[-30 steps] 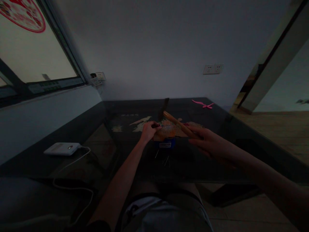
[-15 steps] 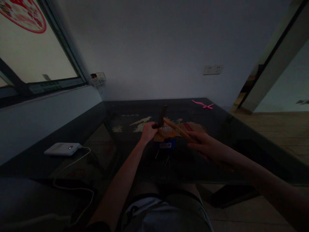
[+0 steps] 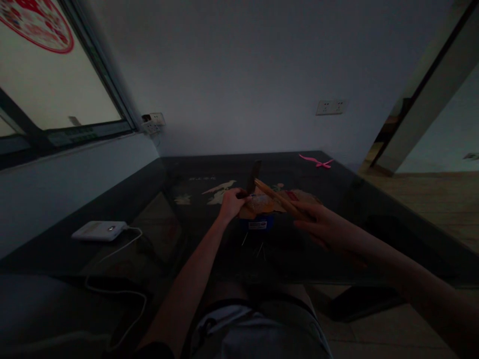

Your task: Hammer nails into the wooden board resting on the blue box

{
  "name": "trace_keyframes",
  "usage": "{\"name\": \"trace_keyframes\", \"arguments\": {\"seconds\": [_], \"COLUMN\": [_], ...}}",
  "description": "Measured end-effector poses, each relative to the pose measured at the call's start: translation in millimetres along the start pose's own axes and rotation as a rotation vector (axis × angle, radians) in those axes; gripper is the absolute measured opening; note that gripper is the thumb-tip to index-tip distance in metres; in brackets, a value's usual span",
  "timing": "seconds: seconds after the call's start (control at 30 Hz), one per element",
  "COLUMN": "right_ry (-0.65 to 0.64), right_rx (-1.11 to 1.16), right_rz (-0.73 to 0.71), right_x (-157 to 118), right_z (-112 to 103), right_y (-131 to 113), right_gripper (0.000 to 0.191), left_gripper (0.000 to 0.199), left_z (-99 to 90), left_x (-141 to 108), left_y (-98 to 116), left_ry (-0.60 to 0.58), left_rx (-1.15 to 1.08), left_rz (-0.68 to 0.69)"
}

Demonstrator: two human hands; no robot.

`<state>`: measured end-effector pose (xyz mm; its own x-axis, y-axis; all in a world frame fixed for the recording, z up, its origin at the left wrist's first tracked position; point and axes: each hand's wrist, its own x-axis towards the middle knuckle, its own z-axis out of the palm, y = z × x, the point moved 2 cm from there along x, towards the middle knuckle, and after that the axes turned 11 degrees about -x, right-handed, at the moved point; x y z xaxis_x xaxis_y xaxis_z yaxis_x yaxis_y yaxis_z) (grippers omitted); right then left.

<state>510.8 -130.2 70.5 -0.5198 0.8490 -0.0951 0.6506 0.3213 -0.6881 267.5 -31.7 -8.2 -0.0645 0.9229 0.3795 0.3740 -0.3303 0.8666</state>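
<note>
My left hand [image 3: 232,203] is closed at the base of a dark, flat, blade-like piece [image 3: 254,175], which rises at a tilt beyond the fingers. In my right hand [image 3: 320,219] is a light wooden stick [image 3: 276,196], its far end meeting or overlapping the dark piece; I cannot tell which. Below both hands lies a crumpled orange-brown sheet-like thing [image 3: 260,203], its material unclear in the dim light. A blue box-like thing [image 3: 259,223] with a white label shows under its front edge. Thin pale sticks or needles [image 3: 245,239] lie in front of it on the dark tabletop.
A white phone [image 3: 99,230] with a white cable rests at the left of the dark table [image 3: 209,254]. A brown bag-like thing [image 3: 305,196] with a red patch lies behind my right hand. Near the far right corner is a pink strap [image 3: 318,162]. The wall stands behind.
Both hands stay in almost the same place. The wooden stick has shifted very slightly against the dark piece, and the whole view has moved a little.
</note>
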Motion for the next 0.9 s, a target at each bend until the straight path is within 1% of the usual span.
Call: {"name": "trace_keyframes", "arguments": {"seconds": [0.1, 0.2, 0.33, 0.5, 0.57, 0.67, 0.73, 0.9], "right_ry": [0.058, 0.035, -0.029, 0.026, 0.036, 0.011, 0.01, 0.03], "right_rx": [0.001, 0.019, 0.021, 0.021, 0.019, 0.0, -0.008, 0.028], "right_rz": [-0.048, -0.032, 0.007, -0.008, -0.008, -0.021, -0.04, -0.032], "right_x": [-0.6, 0.6, 1.5, -4.4, -4.6, -0.8, 1.5, -1.0], "right_z": [-3.5, -1.2, 3.1, -2.3, -1.8, 2.6, 3.8, -0.6], "right_y": [-1.9, 0.6, 3.4, -1.8, -1.3, 3.2, 5.6, 2.5], "right_gripper": [0.05, 0.05, 0.053, 0.058, 0.054, 0.046, 0.044, 0.052], "left_gripper": [0.007, 0.006, 0.013, 0.008, 0.008, 0.011, 0.011, 0.006], "left_z": [0.3, -0.2, -1.0, -0.5, -0.4, -0.7, -1.0, -0.2], "left_x": [-0.3, -0.2, 0.3, 0.2, 0.4, 1.0, 1.1, 0.2], "left_y": [1.5, 1.7, 0.3, -0.8, -1.8, -3.2, -2.9, -1.0], "left_ry": [-0.001, 0.001, 0.009, 0.004, 0.004, 0.001, 0.006, -0.003], "left_rx": [-0.013, 0.009, 0.031, -0.002, -0.005, 0.009, 0.014, -0.031], "left_rz": [0.02, 0.027, 0.03, 0.021, 0.021, 0.026, 0.031, 0.018]}}
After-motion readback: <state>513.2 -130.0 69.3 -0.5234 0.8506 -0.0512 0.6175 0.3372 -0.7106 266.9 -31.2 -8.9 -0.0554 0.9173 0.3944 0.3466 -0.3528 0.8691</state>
